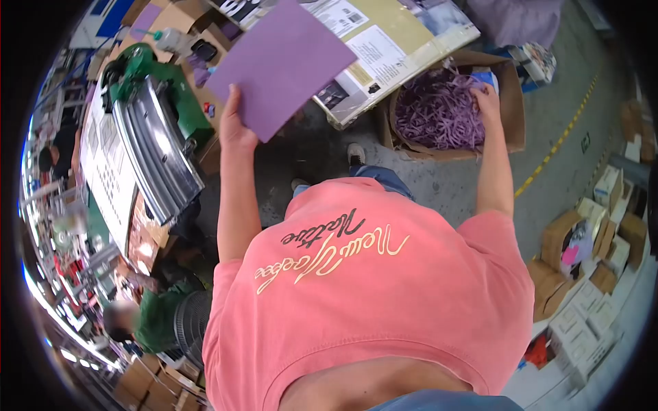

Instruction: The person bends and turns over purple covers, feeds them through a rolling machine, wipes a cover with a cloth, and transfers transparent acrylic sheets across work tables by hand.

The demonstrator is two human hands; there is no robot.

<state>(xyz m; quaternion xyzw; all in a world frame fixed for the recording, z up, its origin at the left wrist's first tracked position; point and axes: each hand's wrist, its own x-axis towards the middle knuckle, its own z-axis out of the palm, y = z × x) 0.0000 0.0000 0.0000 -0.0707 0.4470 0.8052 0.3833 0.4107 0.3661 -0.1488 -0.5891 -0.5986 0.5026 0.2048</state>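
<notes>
My left hand [237,127] grips a flat purple sheet [284,68] by its lower left corner, thumb on top. The sheet is tilted and held up over the work area. My right hand [486,103] is over the right side of an open cardboard box [508,130], its fingers closed on purple strips [439,113]. These thin, tangled strips fill much of the box. A small blue and white item [485,75] lies in the box just beyond my fingers.
A wrapped stack with paper labels [373,55] stands ahead, beside the box. On the left is a green machine [188,109] with a curved metal plate [154,140]. A person in green [164,312] is at lower left. Cartons [558,236] stand along the right, past a yellow floor line [555,154].
</notes>
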